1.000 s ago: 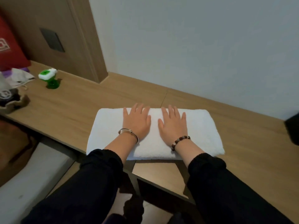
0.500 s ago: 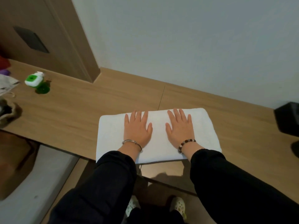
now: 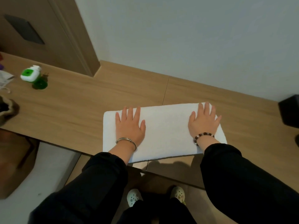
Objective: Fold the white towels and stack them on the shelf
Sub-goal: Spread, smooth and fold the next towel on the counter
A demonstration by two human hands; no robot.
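A folded white towel lies as a long rectangle on the wooden shelf, its near edge hanging slightly past the shelf's front. My left hand rests flat on the towel's left part, fingers straight and spread. My right hand presses flat on the towel's right end, fingertips at its far edge. Both sleeves are black; a metal bangle is on the left wrist and a bead bracelet on the right.
A green and white bottle lies at the shelf's left, near papers and a brown pouch. A dark object sits at the right edge. A wall and a wooden panel stand behind.
Both hands have slid apart along the towel, from its middle out to its left and right ends. The view has tilted further down.
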